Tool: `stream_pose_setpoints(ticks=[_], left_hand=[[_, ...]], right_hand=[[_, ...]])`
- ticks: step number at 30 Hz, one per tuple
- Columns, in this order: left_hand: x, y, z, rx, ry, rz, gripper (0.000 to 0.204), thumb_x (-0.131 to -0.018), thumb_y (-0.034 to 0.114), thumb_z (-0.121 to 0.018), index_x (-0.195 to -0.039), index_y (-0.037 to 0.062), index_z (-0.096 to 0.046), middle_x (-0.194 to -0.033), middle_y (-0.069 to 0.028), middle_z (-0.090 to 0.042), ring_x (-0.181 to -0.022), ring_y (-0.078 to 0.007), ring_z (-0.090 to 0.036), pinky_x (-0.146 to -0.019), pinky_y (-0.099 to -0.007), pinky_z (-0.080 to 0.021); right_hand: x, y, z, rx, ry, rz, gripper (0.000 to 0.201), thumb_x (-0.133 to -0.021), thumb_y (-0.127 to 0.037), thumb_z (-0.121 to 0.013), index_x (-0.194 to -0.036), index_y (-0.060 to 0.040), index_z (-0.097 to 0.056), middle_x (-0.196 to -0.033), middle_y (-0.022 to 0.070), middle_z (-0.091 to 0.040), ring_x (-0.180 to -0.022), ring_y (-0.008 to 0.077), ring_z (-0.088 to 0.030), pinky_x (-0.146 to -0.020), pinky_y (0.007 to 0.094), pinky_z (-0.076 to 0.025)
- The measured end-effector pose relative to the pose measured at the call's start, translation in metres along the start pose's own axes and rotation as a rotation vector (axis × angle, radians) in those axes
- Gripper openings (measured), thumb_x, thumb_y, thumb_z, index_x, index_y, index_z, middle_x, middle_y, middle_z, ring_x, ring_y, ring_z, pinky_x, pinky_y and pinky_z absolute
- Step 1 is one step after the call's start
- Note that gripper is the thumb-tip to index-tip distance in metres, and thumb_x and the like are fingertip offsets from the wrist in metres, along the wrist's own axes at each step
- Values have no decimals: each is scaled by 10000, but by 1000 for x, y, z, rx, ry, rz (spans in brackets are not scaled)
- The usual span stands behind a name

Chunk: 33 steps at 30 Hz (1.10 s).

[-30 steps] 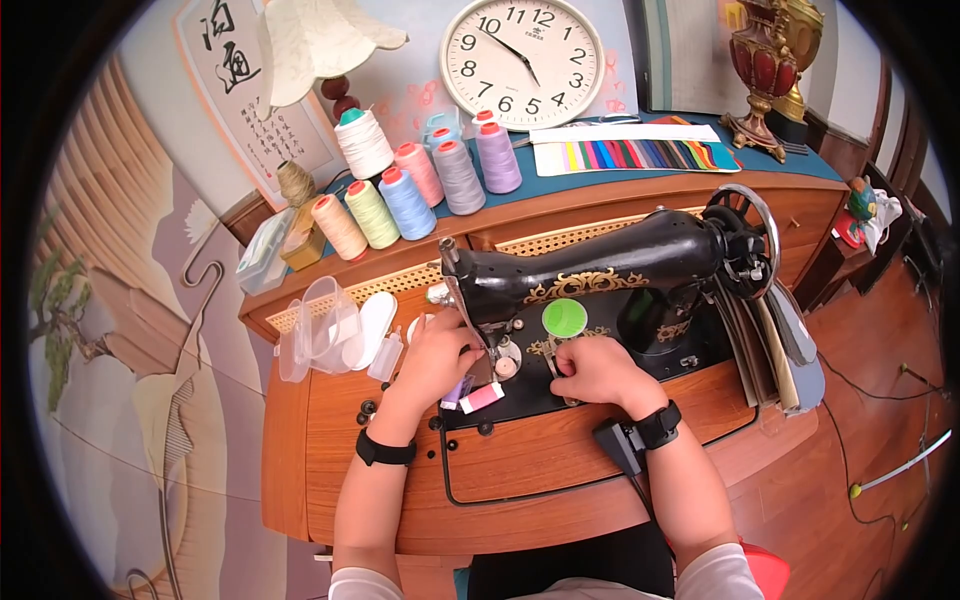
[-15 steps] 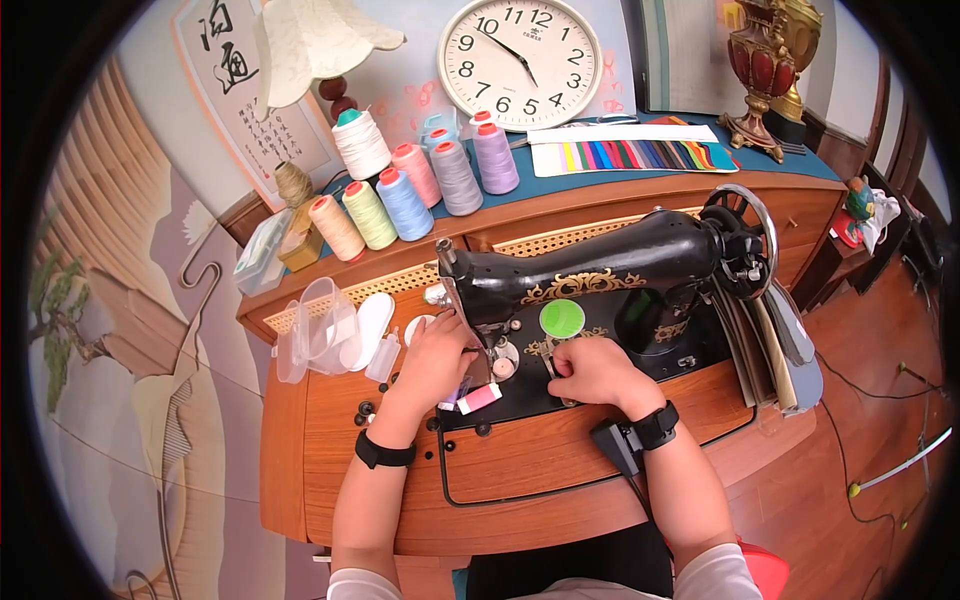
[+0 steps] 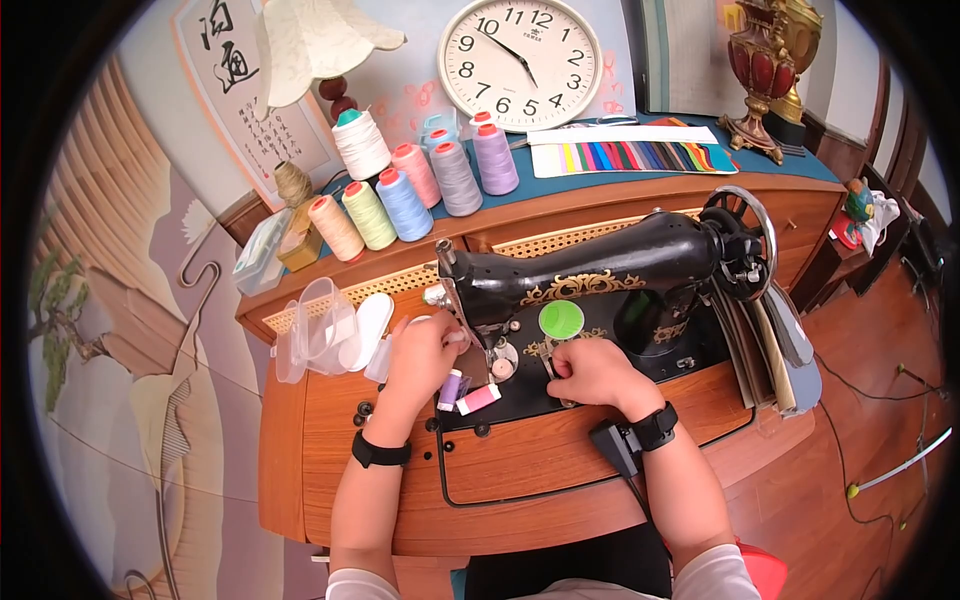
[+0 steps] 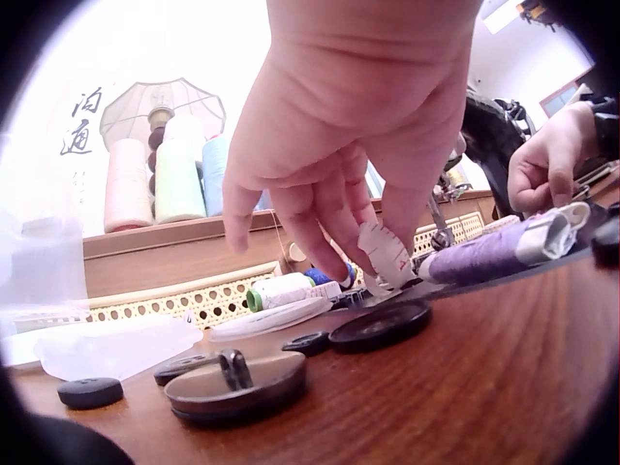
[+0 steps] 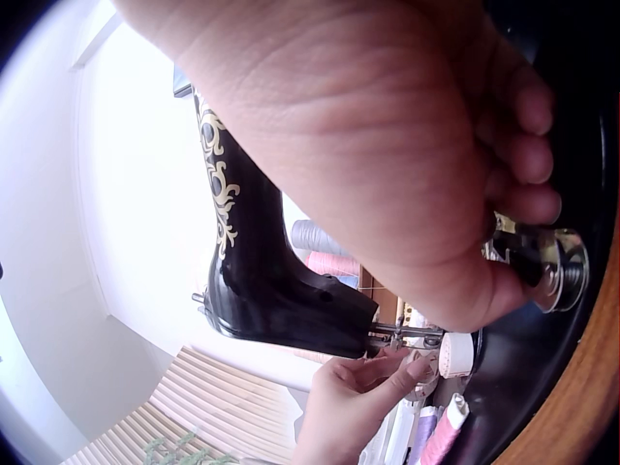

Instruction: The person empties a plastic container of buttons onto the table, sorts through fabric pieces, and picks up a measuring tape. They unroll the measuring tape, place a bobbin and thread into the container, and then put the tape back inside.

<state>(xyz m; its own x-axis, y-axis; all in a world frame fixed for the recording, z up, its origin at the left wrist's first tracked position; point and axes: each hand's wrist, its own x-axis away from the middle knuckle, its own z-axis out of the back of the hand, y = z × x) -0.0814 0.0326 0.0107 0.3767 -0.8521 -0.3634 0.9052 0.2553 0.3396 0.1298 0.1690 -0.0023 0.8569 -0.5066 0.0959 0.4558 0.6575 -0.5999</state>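
From the head, we look forward and down from up high at the left hand (image 3: 418, 355), the right hand (image 3: 600, 372) and the sewing machine (image 3: 600, 265). At the left wrist, we look along the table (image 3: 540, 475) from down low, very close to some buttons (image 4: 275, 372). At the right wrist, we look sideways past the right hand, very near. All three views share both hands.
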Motion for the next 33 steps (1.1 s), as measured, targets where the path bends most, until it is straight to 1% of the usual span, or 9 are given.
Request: stream_pose_setpoints(ticks=[3,4,7,13,23,26,28,29,33], left_hand=[[-3,-3,6,35,35,143,104,-765,137,-679,-842,75,-647,-747,-119,-671,-776,-302,-641,-916,-461,-410],[-4,-5,6,34,34,144,104,-765,137,-679,-842,75,-647,-747,-119,-671,-776,-302,-641,-916,-461,-410],[-8,-19,1,91,255,98,154,-792,123,-670,-936,81,-637,-768,-117,-656,-761,-301,-631,-784,-427,-438],[-7,-19,2,124,255,106,168,-803,112,-665,-960,58,-638,-813,-158,-614,-777,-343,-611,-671,-398,-479],[-10,-22,6,167,314,14,99,-818,62,-633,-910,29,-640,-842,-176,-613,-803,-363,-601,-712,-399,-479],[-17,-25,16,173,382,-21,88,-826,45,-622,-907,13,-635,-845,-161,-622,-777,-319,-618,-705,-378,-481],[-22,-29,27,453,318,160,95,-853,33,-609,-941,0,-626,-844,-123,-634,-745,-202,-629,-690,-323,-484],[-20,-9,46,582,278,215,104,-886,15,-584,-981,-13,-616,-835,-70,-633,-745,-96,-603,-678,-252,-483],[-23,-19,60,943,286,98,105,-898,-14,-559,-988,-35,-608,-848,-34,-635,-717,-77,-606,-648,-211,-496]], right_hand=[[1,-1,1,3,-3,-4,210,-652,-265,-692,-684,-82,-595,-693,125,-629,-744,310,-632,-684,385,-494],[1,-2,2,5,-3,-6,211,-652,-265,-692,-685,-80,-596,-694,125,-629,-745,310,-632,-684,384,-494],[2,-3,2,0,6,-2,210,-653,-262,-691,-686,-78,-596,-695,125,-628,-746,311,-631,-687,384,-493],[0,0,0,7,12,2,206,-652,-262,-692,-680,-84,-592,-693,121,-627,-746,310,-630,-686,385,-493],[0,1,-1,2,23,25,207,-647,-259,-693,-659,-87,-578,-681,119,-621,-729,310,-626,-673,387,-491],[-1,1,5,-3,13,13,201,-649,-252,-692,-659,-87,-577,-677,119,-619,-724,310,-625,-670,386,-491],[-2,2,8,-3,17,17,196,-655,-244,-687,-656,-84,-572,-671,118,-615,-715,312,-621,-662,387,-488],[-1,1,8,-1,13,19,196,-655,-244,-687,-656,-84,-572,-671,118,-615,-715,312,-621,-662,387,-488],[-2,1,9,-3,13,31,197,-662,-236,-688,-651,-81,-568,-664,114,-609,-705,313,-616,-650,391,-483]])
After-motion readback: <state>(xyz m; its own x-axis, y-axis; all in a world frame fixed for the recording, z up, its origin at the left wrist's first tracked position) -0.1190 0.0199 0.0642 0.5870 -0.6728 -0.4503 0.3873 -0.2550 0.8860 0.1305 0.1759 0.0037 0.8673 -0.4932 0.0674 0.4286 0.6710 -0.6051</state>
